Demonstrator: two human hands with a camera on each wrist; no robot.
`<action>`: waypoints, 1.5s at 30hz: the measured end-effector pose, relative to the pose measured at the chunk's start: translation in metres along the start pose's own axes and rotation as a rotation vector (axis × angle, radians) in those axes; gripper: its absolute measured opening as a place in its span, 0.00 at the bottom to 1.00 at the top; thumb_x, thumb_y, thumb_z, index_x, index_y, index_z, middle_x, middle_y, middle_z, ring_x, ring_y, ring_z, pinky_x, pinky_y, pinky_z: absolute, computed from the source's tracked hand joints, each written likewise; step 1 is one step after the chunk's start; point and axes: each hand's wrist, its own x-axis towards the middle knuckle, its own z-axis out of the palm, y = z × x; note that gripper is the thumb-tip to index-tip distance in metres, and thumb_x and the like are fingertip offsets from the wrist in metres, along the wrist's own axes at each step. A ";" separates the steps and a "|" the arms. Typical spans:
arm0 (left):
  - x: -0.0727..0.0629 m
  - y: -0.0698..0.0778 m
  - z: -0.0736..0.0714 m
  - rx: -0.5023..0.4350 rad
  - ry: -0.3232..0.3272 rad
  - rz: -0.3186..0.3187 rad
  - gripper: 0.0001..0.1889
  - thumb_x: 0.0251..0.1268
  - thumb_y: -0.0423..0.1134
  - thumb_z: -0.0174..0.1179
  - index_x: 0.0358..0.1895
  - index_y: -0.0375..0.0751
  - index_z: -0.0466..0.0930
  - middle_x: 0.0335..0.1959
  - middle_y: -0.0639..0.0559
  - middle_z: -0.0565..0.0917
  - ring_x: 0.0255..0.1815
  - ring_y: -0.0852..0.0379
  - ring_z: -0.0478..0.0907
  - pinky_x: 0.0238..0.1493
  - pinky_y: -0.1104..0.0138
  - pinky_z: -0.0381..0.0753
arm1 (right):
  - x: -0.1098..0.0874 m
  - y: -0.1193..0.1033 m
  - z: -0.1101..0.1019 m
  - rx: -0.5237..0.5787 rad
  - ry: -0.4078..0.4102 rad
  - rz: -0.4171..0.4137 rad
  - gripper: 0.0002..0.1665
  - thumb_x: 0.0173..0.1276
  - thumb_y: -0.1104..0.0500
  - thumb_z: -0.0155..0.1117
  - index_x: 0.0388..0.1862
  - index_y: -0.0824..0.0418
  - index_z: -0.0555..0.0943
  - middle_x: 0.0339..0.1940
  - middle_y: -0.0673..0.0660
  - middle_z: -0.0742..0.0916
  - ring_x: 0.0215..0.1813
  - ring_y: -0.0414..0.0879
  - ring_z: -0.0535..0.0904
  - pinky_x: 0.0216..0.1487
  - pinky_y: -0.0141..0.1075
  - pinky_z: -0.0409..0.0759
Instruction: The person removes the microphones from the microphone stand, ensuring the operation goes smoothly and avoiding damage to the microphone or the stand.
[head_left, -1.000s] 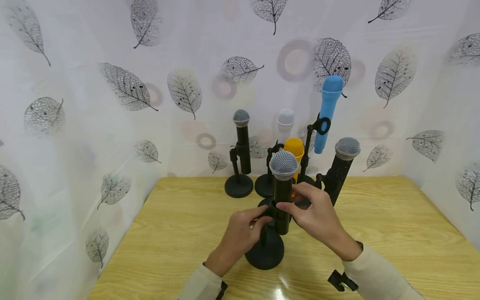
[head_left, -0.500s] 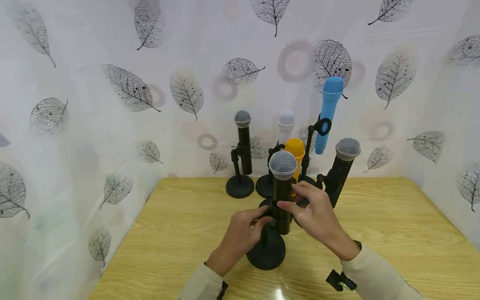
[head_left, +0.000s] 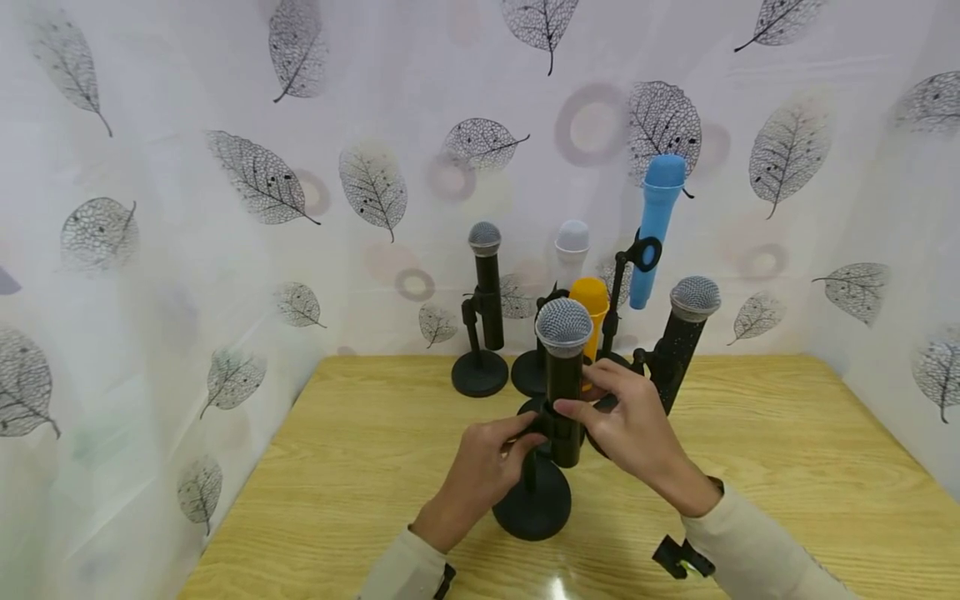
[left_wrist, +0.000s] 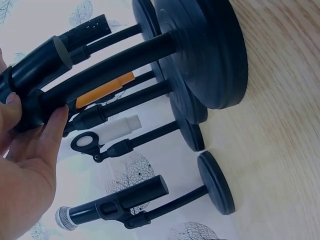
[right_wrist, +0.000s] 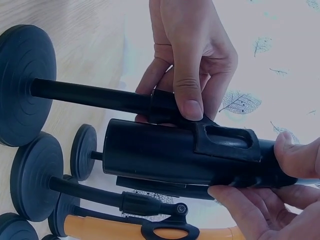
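A black microphone [head_left: 564,367] with a silver mesh head stands almost upright in the clip [right_wrist: 227,145] of a desk stand, whose round black base [head_left: 532,508] rests on the table. My right hand [head_left: 637,429] grips the microphone's body just above the clip, thumb in front and fingers behind. With thumb and fingers, my left hand [head_left: 483,462] pinches the joint under the clip, at the top of the stand's post [right_wrist: 95,100]. In the right wrist view, the lower end of the microphone sticks out below the clip.
Close behind are an orange microphone [head_left: 590,292] and a white one [head_left: 572,242]. A blue microphone [head_left: 660,208] rises on a taller stand; black ones stand at right [head_left: 686,325] and back left [head_left: 487,283]. A leaf-patterned sheet [head_left: 375,83] backs the wooden table [head_left: 360,467].
The microphone in my right hand has shifted very slightly up and left at its head. Both hands keep their holds, and the stand's base stays in place.
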 end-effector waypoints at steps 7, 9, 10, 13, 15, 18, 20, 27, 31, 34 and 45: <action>0.000 -0.001 0.000 0.004 0.006 0.009 0.13 0.70 0.36 0.65 0.54 0.38 0.86 0.44 0.49 0.90 0.40 0.62 0.86 0.38 0.78 0.82 | 0.002 -0.001 -0.001 -0.013 0.001 0.004 0.18 0.60 0.65 0.78 0.50 0.62 0.88 0.41 0.49 0.87 0.37 0.41 0.83 0.35 0.35 0.84; 0.000 -0.001 0.000 0.005 0.004 0.011 0.13 0.70 0.35 0.65 0.54 0.38 0.86 0.44 0.50 0.90 0.40 0.63 0.86 0.38 0.78 0.82 | 0.003 -0.001 -0.002 -0.018 -0.001 0.005 0.18 0.59 0.65 0.78 0.50 0.62 0.88 0.41 0.49 0.87 0.36 0.41 0.83 0.35 0.35 0.83; 0.000 -0.001 0.000 0.005 0.005 0.011 0.13 0.70 0.35 0.65 0.54 0.38 0.86 0.44 0.50 0.90 0.40 0.63 0.86 0.37 0.78 0.82 | 0.003 -0.002 -0.002 -0.021 -0.002 0.005 0.18 0.59 0.65 0.78 0.50 0.62 0.88 0.40 0.49 0.87 0.36 0.41 0.83 0.35 0.35 0.83; 0.000 -0.001 0.000 -0.001 0.002 0.009 0.13 0.70 0.35 0.65 0.54 0.39 0.86 0.44 0.49 0.90 0.41 0.62 0.86 0.38 0.78 0.82 | 0.004 -0.002 -0.003 -0.022 -0.008 0.003 0.17 0.59 0.65 0.78 0.49 0.61 0.89 0.40 0.49 0.86 0.36 0.41 0.82 0.34 0.35 0.83; 0.000 -0.001 -0.001 -0.006 0.001 0.007 0.13 0.70 0.35 0.65 0.54 0.38 0.86 0.45 0.49 0.89 0.41 0.62 0.86 0.38 0.78 0.82 | 0.005 -0.003 -0.003 -0.016 -0.013 0.003 0.16 0.60 0.64 0.78 0.49 0.61 0.89 0.39 0.49 0.86 0.36 0.41 0.83 0.34 0.34 0.84; 0.001 0.000 -0.001 -0.009 0.001 0.010 0.13 0.70 0.35 0.64 0.55 0.38 0.86 0.45 0.49 0.89 0.41 0.62 0.86 0.38 0.78 0.82 | 0.005 -0.003 -0.004 -0.018 -0.013 -0.002 0.15 0.60 0.65 0.78 0.47 0.61 0.89 0.39 0.49 0.86 0.36 0.41 0.82 0.34 0.34 0.84; 0.001 0.000 -0.001 -0.011 0.001 0.012 0.13 0.70 0.35 0.65 0.55 0.38 0.86 0.45 0.49 0.89 0.41 0.62 0.86 0.38 0.78 0.82 | 0.006 -0.003 -0.004 -0.021 -0.013 -0.004 0.15 0.60 0.65 0.78 0.47 0.62 0.89 0.38 0.49 0.86 0.36 0.41 0.82 0.34 0.34 0.84; 0.000 -0.001 0.000 -0.012 0.008 0.022 0.13 0.69 0.34 0.65 0.55 0.38 0.86 0.45 0.49 0.89 0.40 0.62 0.86 0.38 0.78 0.82 | 0.007 -0.004 -0.006 -0.010 -0.009 -0.032 0.12 0.60 0.66 0.78 0.43 0.61 0.88 0.36 0.47 0.85 0.35 0.39 0.81 0.34 0.34 0.84; 0.000 -0.001 0.000 -0.012 0.008 0.019 0.13 0.70 0.34 0.65 0.55 0.38 0.86 0.45 0.49 0.89 0.40 0.62 0.86 0.38 0.78 0.82 | 0.008 -0.004 -0.007 -0.020 -0.005 -0.046 0.10 0.60 0.65 0.78 0.39 0.59 0.88 0.35 0.46 0.85 0.35 0.40 0.81 0.34 0.34 0.82; 0.000 0.000 -0.001 -0.015 0.005 0.013 0.13 0.70 0.34 0.65 0.55 0.38 0.86 0.45 0.49 0.89 0.41 0.62 0.86 0.38 0.78 0.82 | 0.009 -0.004 -0.008 -0.032 -0.004 -0.050 0.09 0.60 0.65 0.78 0.39 0.58 0.88 0.36 0.47 0.85 0.36 0.40 0.81 0.35 0.34 0.81; 0.000 -0.001 0.000 -0.029 0.004 0.020 0.13 0.70 0.34 0.64 0.55 0.39 0.86 0.45 0.49 0.89 0.41 0.62 0.86 0.39 0.78 0.82 | 0.012 -0.007 -0.011 -0.030 -0.004 -0.054 0.11 0.61 0.64 0.78 0.29 0.57 0.81 0.30 0.47 0.79 0.30 0.40 0.76 0.30 0.33 0.75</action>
